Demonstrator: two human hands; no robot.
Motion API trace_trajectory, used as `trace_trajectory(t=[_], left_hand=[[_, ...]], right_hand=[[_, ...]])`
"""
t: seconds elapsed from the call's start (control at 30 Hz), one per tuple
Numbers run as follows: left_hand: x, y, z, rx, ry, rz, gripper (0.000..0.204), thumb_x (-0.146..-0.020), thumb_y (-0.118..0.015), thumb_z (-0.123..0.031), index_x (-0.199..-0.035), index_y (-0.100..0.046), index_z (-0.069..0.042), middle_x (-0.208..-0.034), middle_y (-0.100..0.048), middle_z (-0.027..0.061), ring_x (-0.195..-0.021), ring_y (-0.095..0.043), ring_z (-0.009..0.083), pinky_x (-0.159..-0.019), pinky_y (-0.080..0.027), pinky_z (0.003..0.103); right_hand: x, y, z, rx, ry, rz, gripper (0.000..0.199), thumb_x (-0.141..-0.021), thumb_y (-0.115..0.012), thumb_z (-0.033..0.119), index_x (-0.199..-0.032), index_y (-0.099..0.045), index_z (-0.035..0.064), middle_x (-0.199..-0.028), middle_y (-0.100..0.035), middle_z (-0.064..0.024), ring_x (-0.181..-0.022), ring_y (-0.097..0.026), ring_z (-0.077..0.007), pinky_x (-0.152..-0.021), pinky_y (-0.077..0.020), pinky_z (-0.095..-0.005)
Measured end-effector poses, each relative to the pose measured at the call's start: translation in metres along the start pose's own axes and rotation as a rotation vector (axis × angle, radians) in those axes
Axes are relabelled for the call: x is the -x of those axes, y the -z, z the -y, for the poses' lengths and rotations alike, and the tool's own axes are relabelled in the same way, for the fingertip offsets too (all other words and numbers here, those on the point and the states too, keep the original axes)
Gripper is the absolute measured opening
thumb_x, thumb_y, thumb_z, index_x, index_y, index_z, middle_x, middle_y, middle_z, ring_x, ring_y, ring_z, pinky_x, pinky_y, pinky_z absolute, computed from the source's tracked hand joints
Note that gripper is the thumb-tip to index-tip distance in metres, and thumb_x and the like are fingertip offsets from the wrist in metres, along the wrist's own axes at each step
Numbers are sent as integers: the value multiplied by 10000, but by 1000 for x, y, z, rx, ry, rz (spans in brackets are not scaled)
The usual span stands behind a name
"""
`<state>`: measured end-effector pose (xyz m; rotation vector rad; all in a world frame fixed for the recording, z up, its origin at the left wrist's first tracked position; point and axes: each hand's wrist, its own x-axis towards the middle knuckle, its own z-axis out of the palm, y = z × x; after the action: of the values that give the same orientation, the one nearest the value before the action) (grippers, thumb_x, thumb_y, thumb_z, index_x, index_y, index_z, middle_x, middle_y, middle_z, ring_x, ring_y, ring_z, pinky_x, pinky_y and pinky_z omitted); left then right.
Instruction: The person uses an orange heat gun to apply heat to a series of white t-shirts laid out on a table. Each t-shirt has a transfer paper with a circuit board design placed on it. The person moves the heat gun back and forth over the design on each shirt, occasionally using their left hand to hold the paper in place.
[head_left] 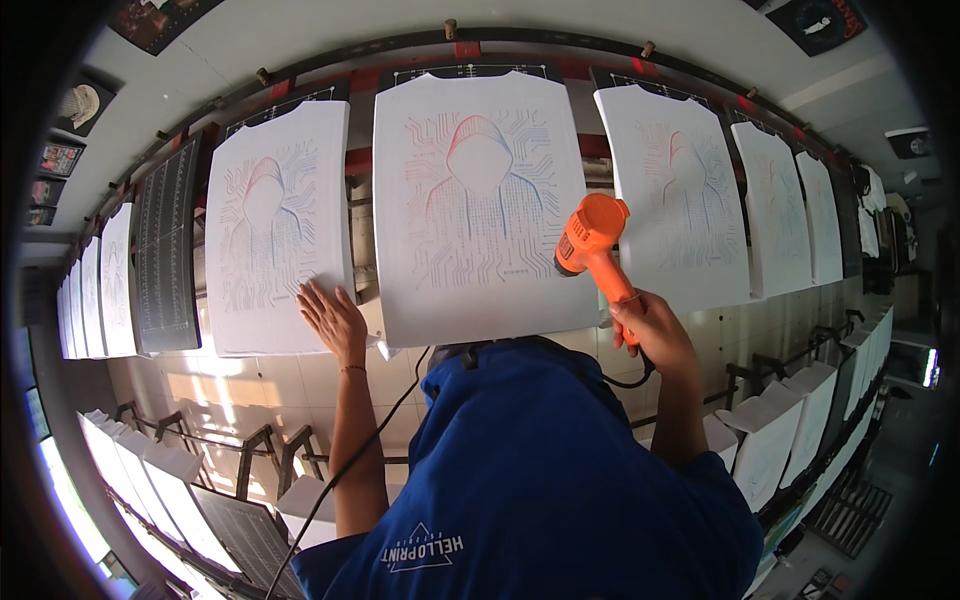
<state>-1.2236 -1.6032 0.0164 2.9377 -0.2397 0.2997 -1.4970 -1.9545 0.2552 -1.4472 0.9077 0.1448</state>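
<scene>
My right hand (pixel 652 332) grips the handle of an orange heat gun (pixel 592 238), its nozzle aimed at the lower right part of the middle white printed sheet (pixel 478 200), which shows a hooded figure among circuit lines. My left hand (pixel 333 320) lies flat, fingers spread, on the lower right corner of the white printed sheet (pixel 275 225) to the left. A black cord (pixel 370 440) runs down from the heat gun past my blue shirt.
Several more white printed sheets (pixel 680 195) lie on pallets along a curved row left and right. One bare dark pallet (pixel 168 245) stands at the left. A second row of pallets (pixel 770 440) sits lower, above a tiled floor.
</scene>
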Motion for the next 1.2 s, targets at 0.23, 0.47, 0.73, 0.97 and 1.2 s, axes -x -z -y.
trace_trajectory(t=[0.23, 0.47, 0.73, 0.97, 1.2], left_hand=[[0, -1, 0, 14, -1, 31, 592, -1018, -305, -380, -1461, -274, 12, -1535, -220, 218, -1432, -161, 382, -1166, -134, 467], [1, 1, 0, 44, 0, 28, 592, -1021, -294, -386, -1457, -280, 15, -1531, -222, 225, -1432, -162, 383, -1166, -139, 466], [8, 7, -2, 73, -13, 29, 583, -1019, -313, -371, -1461, -274, 7, -1524, -228, 241, -1424, -179, 397, -1157, -156, 483], [10, 8, 4, 48, -33, 73, 585, -1021, -309, -369, -1481, -232, -16, -1536, -206, 225, -1437, -145, 380, -1159, -137, 489], [-31, -14, 55, -32, 62, 96, 629, -1014, -305, -423, -1490, -211, -23, -1555, -173, 195, -1444, -131, 362, -1168, -106, 477]], right_hand=[[9, -8, -7, -35, -21, 5, 326, -898, -618, 273, -975, -553, -37, -704, -553, -32, -583, -580, -111, -452, -413, -235], [0, -20, -4, -18, 25, 78, 322, -897, -616, 271, -989, -555, -31, -710, -555, -32, -584, -575, -114, -461, -413, -240], [-21, -28, 6, -26, 63, 89, 347, -902, -619, 304, -993, -557, -25, -702, -550, -22, -591, -577, -109, -464, -417, -240], [-35, -36, 19, -31, 85, -24, 361, -906, -619, 321, -1000, -562, -22, -709, -555, -13, -597, -580, -101, -464, -418, -232], [-46, -34, 27, -88, 42, -78, 310, -898, -620, 310, -944, -558, 10, -715, -560, -22, -592, -584, -115, -446, -409, -232]])
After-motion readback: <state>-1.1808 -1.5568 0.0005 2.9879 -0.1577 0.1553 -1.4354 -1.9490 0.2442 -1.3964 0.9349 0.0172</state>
